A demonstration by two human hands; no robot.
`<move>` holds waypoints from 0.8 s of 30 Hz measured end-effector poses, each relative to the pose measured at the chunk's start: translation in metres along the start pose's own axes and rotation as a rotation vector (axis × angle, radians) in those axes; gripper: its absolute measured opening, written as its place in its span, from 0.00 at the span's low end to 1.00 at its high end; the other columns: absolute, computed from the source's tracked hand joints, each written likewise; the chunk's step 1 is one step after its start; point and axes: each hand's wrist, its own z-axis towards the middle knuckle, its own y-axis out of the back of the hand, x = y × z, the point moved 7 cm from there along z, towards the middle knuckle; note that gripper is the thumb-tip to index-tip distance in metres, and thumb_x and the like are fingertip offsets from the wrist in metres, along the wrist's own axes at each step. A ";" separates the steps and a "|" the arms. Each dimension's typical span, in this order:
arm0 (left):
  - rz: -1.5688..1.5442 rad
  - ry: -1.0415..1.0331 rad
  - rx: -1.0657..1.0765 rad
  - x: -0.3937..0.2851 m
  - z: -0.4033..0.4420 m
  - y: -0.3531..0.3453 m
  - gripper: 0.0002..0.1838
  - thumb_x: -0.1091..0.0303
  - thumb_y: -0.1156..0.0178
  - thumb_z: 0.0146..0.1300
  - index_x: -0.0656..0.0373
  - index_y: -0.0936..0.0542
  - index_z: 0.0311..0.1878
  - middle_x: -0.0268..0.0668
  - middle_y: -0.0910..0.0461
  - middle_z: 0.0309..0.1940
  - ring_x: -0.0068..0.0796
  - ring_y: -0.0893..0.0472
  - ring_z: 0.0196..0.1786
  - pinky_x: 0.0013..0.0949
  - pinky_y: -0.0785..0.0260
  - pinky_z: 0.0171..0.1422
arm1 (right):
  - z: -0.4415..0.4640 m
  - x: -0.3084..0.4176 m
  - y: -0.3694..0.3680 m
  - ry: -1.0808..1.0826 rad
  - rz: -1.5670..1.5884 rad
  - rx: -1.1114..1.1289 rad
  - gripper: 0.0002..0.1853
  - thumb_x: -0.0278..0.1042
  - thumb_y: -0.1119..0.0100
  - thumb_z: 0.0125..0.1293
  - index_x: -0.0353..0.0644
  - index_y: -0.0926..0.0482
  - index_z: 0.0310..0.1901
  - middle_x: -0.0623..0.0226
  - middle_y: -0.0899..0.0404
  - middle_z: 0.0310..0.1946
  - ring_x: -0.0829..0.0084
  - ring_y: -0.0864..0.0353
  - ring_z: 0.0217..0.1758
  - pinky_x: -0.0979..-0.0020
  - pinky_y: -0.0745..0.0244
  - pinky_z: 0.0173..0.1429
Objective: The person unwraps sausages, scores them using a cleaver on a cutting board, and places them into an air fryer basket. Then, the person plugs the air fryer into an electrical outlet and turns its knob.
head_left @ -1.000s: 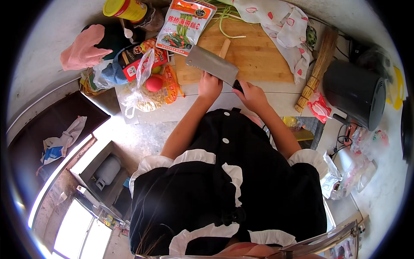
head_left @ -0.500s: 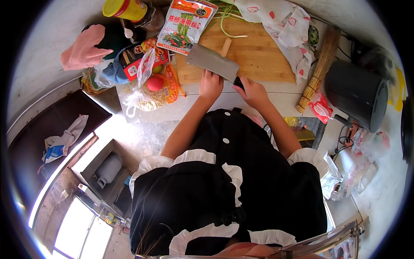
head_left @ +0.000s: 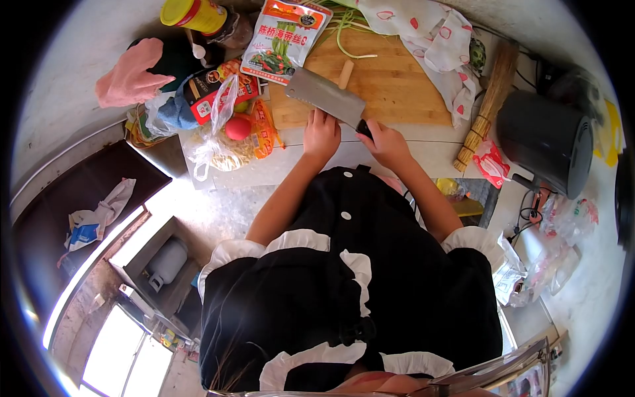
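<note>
My right hand (head_left: 389, 145) is closed round the black handle of a wide cleaver (head_left: 325, 94), whose blade slants up and left over the near part of a wooden cutting board (head_left: 410, 92). Under the blade's lower edge rests my left hand (head_left: 322, 137), its fingertips partly hidden by the blade; what they grip, if anything, cannot be made out. A pale wooden stick (head_left: 345, 74) pokes out beyond the far side of the blade. Green stalks (head_left: 344, 36) lie at the board's back edge, beside an orange and white food packet (head_left: 283, 40).
Left of the board are a plastic bag of food (head_left: 221, 149), a red ball-like item (head_left: 238, 128) and a yellow tin (head_left: 198, 16). To the right lie a patterned cloth (head_left: 440, 53), a bundle of straw-like stalks (head_left: 486, 109) and a dark kettle (head_left: 546, 142).
The cleaver and both hands have shifted only very slightly. The stick shows a little less beyond the blade than at first. Nothing was let go or picked up.
</note>
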 end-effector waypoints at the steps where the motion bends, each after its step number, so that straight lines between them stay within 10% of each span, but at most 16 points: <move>1: 0.006 -0.003 0.004 0.001 -0.001 -0.001 0.10 0.74 0.41 0.50 0.61 0.22 0.39 0.46 0.28 0.43 0.50 0.26 0.45 0.47 0.27 0.46 | -0.001 0.000 -0.001 -0.011 -0.006 0.005 0.18 0.49 0.43 0.64 0.41 0.31 0.40 0.51 0.21 0.28 0.46 0.21 0.29 0.53 0.26 0.30; 24: 0.012 0.015 0.072 0.007 -0.006 -0.011 0.16 0.74 0.43 0.54 0.62 0.21 0.47 0.52 0.28 0.48 0.56 0.28 0.53 0.48 0.27 0.52 | -0.014 0.010 -0.001 0.023 -0.017 0.003 0.22 0.50 0.43 0.63 0.40 0.31 0.48 0.51 0.20 0.31 0.48 0.20 0.30 0.54 0.25 0.32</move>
